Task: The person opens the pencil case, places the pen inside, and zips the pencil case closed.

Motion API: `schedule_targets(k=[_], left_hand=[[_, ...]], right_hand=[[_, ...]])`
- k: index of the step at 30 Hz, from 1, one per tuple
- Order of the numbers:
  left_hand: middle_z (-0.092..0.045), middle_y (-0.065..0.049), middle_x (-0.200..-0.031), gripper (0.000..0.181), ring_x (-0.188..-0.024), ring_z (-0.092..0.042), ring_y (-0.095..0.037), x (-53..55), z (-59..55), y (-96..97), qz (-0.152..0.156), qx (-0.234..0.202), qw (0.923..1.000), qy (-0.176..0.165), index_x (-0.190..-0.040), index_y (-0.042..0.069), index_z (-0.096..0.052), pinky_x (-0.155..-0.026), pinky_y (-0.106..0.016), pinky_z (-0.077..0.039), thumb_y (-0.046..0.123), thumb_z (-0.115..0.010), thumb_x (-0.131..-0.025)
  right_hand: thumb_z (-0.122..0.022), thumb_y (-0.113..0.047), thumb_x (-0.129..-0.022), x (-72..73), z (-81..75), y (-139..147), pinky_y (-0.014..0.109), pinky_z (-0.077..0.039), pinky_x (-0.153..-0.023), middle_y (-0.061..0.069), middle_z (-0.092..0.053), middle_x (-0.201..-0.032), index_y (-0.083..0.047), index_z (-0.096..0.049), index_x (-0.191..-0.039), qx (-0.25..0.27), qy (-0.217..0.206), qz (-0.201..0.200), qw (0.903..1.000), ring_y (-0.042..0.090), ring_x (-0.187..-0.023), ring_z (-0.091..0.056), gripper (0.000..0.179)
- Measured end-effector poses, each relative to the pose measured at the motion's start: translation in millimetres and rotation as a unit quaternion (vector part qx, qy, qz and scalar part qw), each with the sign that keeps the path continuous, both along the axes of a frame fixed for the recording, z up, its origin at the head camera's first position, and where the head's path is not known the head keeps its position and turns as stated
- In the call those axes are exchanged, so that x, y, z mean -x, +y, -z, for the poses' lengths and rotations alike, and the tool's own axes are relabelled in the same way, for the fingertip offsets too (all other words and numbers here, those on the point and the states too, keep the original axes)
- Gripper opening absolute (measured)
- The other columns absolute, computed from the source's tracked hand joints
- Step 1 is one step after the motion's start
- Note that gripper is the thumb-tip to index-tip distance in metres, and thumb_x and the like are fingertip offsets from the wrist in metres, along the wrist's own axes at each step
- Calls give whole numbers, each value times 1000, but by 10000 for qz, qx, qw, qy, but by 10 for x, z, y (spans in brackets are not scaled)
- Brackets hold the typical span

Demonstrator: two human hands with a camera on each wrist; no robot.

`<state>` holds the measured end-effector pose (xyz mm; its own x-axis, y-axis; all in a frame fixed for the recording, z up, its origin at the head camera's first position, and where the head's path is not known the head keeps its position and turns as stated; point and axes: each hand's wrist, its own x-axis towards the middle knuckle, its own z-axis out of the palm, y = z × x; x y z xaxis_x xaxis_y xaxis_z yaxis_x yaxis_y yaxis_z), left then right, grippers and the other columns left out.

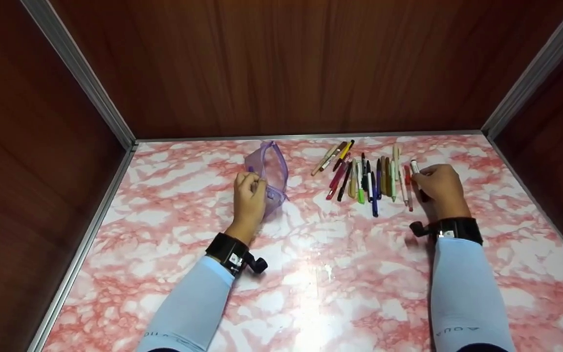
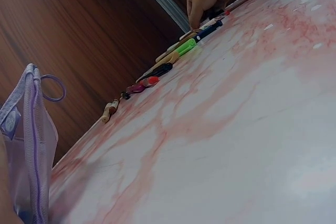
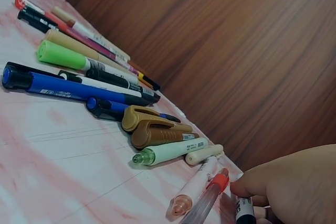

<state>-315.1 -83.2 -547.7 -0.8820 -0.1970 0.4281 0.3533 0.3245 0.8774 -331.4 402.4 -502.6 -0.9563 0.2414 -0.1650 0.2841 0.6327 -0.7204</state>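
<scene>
A purple zip pouch (image 1: 274,166), see-through and gaping at its zipper, stands at the left part of the table. My left hand (image 1: 250,193) grips its near edge with curled fingers. In the left wrist view the pouch (image 2: 34,145) shows its zipper and a ring, and only a sliver of the hand is visible. At the right end of a row of pens, my right hand (image 1: 442,186) pinches a white marker with a black end (image 3: 244,211). Beside it lies a clear pen with a red part (image 3: 210,198); a pale pink pen (image 3: 191,187) comes after that.
Several pens and markers lie side by side between the hands, among them a green-capped marker (image 1: 360,183), a blue pen (image 1: 375,200) and a light green pen (image 1: 393,182). A yellow pen (image 1: 345,154) lies farther back. Wooden panels (image 1: 301,68) enclose the marbled table (image 1: 320,274).
</scene>
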Motion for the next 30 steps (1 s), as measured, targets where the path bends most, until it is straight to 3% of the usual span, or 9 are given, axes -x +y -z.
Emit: schedule_targets(k=[5, 11, 17, 20, 25, 30], left_hand=[[-57, -15, -112, 15, -113, -54, -31, -10, -22, -10, -16, 34, 10000, -25, -94, -2, -68, -102, -39, -45, 9, -67, -104], [-56, -14, -112, 14, -112, -53, -30, -14, -27, -23, 2, 38, 10000, -30, -94, -2, -68, -100, -38, -45, 9, -66, -103], [-57, -15, -111, 14, -110, -54, -29, 2, 3, -28, -68, 109, 9999, 61, -93, -2, -68, -99, -38, -45, 9, -67, -103], [-58, -16, -112, 15, -111, -54, -30, 5, 7, -24, -61, 139, 9999, 61, -94, -2, -68, -100, -39, -46, 9, -67, -103], [-58, -16, -113, 15, -110, -54, -29, 3, -1, -11, -10, 93, 10000, 14, -94, -2, -68, -99, -38, -46, 10, -68, -104], [-57, -15, -113, 15, -110, -54, -28, -2, -2, 2, -5, 57, 10000, -2, -94, -2, -68, -99, -38, -46, 9, -68, -105]], right_hand=[[-62, -32, -111, 4, -19, 1, 38, -62, -69, 4, -79, -89, 0, -76, -130, 372, -59, 110, 9992, 23, -78, -74, 40], [-62, -42, -113, 15, -68, -30, 39, -67, -77, 7, -72, -109, -5, -69, -147, 996, -167, 421, 9940, 24, -90, -74, 51], [-62, -47, -113, 35, -177, -121, 38, -61, -96, 1, -72, -122, -8, -64, -158, 1282, 126, 522, 9903, 16, -103, -72, 60], [-65, -45, -112, 61, -252, -206, 35, -60, -101, -6, -73, -118, -8, -66, -156, 1399, 370, 477, 9883, 13, -106, -73, 58], [-70, -37, -111, 103, -376, -413, 28, -65, -91, -14, -75, -101, -3, -67, -151, 1800, 722, 263, 9807, 7, -95, -75, 52], [-72, -25, -111, 114, -453, -660, 27, -68, -86, -14, -78, -95, 3, -67, -144, 2208, 980, -86, 9703, 7, -86, -78, 44]])
